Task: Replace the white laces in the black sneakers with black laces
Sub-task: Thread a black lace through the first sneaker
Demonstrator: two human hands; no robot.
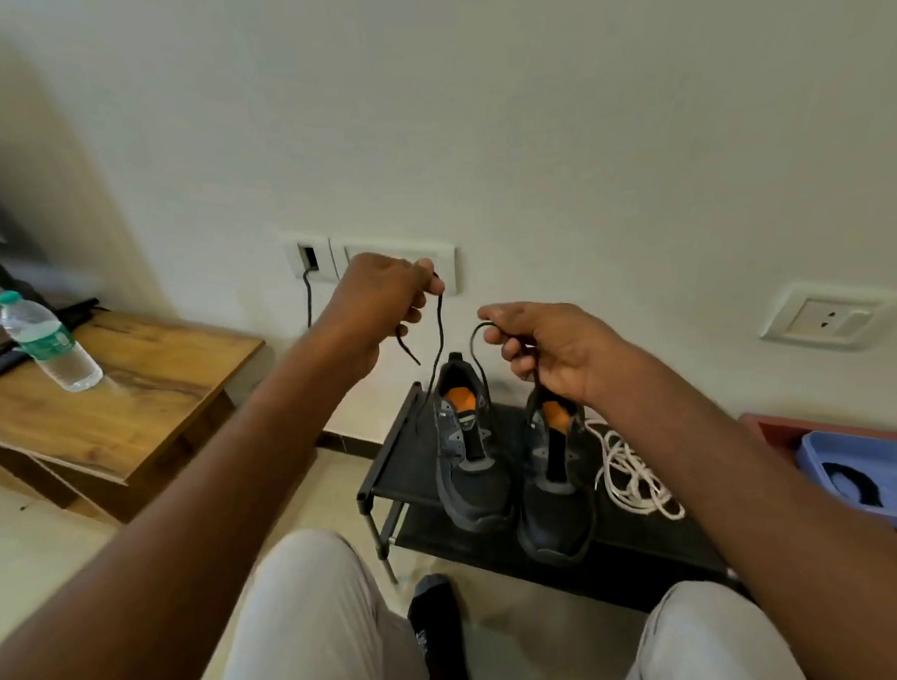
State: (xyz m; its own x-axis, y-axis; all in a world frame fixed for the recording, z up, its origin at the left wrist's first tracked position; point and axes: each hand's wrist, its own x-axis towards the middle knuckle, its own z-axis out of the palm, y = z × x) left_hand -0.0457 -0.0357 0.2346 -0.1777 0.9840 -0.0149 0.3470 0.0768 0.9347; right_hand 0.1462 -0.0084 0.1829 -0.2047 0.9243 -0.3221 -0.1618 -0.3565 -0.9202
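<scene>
In lilac tray [821, 449] at right: dark curled item [861, 482], identity unclear.

Two black sneakers [508, 465] stand side by side at lower centre of the frame on a low black shelf [405, 460], toes toward the camera, orange insoles showing, eyelets empty. The white laces [634, 473] lie in a loose tangle just right of the right-hand shoe. A black lace [439, 340] hangs above the shoes at mid-frame, pinched in the left hand [383, 301] and the right hand [549, 350], with a loop between them.
</scene>
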